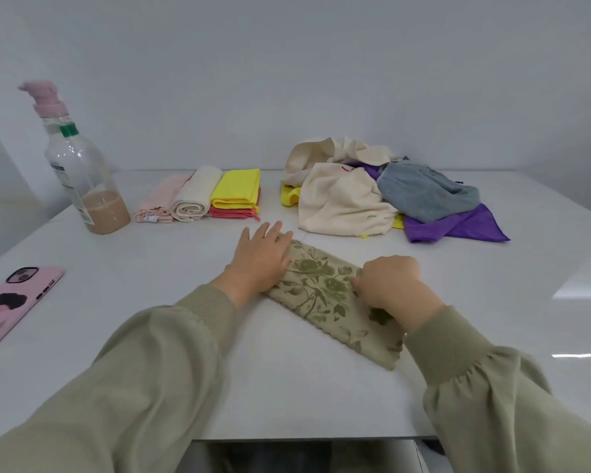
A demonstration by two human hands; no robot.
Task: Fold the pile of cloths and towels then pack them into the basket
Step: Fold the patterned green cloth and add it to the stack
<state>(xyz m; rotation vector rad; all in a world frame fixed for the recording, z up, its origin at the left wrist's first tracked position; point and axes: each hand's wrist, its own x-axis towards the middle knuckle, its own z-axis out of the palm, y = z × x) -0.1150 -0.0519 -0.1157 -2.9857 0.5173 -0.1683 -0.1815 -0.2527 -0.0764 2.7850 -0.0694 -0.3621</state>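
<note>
Bottle (82, 179), phone (17, 302) left — unfolded pile (372, 196) (right) behind floral cloth (321, 288).

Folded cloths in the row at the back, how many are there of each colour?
Pale pink folded cloth: 1
Cream folded cloth: 1
Yellow folded cloth: 1
Coral folded cloth: 1
Total: 4

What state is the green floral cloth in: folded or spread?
Folded: the green floral cloth lies as a narrow strip, left hand flat on one end, right hand pinching it.
</note>
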